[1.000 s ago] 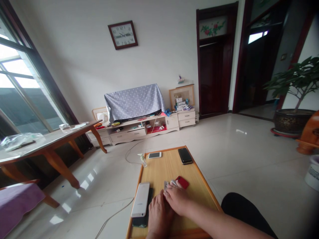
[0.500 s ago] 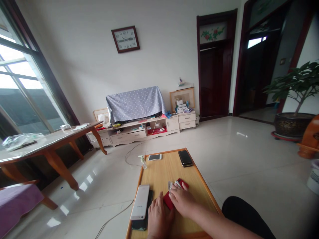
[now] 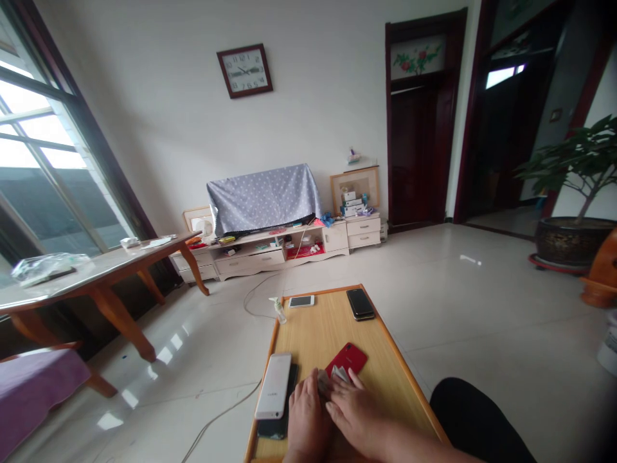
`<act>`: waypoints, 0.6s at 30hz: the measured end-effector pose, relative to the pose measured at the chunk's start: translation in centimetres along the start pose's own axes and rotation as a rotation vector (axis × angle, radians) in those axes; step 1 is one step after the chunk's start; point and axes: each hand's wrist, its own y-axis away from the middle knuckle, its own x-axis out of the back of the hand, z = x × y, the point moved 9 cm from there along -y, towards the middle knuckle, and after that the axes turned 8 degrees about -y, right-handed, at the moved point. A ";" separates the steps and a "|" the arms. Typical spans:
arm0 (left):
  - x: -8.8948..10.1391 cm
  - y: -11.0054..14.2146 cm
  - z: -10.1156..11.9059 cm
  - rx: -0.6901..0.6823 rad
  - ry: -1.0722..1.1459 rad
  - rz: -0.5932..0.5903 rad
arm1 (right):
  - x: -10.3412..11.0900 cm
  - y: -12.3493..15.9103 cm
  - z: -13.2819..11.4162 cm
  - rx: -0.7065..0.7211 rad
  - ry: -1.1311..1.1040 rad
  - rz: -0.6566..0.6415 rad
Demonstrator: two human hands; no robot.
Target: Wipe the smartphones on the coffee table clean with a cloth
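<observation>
A red phone (image 3: pixel 351 357) lies face down and slanted on the small wooden table (image 3: pixel 315 331); my hands cover its near end. My right hand (image 3: pixel 355 406) presses a crumpled grey-white cloth (image 3: pixel 340 373) onto the phone's back, fingers over the cloth. At the phone's near left side, my left hand (image 3: pixel 307 413) has its fingers bent against the phone, their grip partly hidden. Left of that hand, a white phone (image 3: pixel 274 386) rests on top of a dark phone (image 3: pixel 272 429).
Toward the far table edge are a pump bottle (image 3: pixel 279 311), a white phone with a dark screen (image 3: pixel 301 301) and stacked black phones (image 3: pixel 360 303). A cable (image 3: pixel 216 411) runs along the floor at left. My dark-clothed knee (image 3: pixel 475 418) is at right.
My right hand and the cloth have slid toward me along the red phone, uncovering more of its far end. The view has shifted slightly.
</observation>
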 end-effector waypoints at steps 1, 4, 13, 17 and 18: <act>0.1 0.1 0.0 0.011 0.003 0.002 | 0.3 0.2 0.6 -0.028 0.004 -0.001; 0.9 0.3 0.3 0.025 0.014 0.026 | 1.4 0.2 3.2 -0.135 0.033 0.025; 1.5 0.5 0.8 0.035 -0.014 -0.012 | 2.1 0.0 6.4 -0.236 0.150 0.152; 0.7 0.2 0.4 0.051 -0.044 -0.091 | -0.4 0.8 4.3 -0.134 0.075 0.026; 0.5 0.1 0.3 0.052 -0.049 -0.109 | -0.6 0.9 4.0 -0.118 0.062 0.009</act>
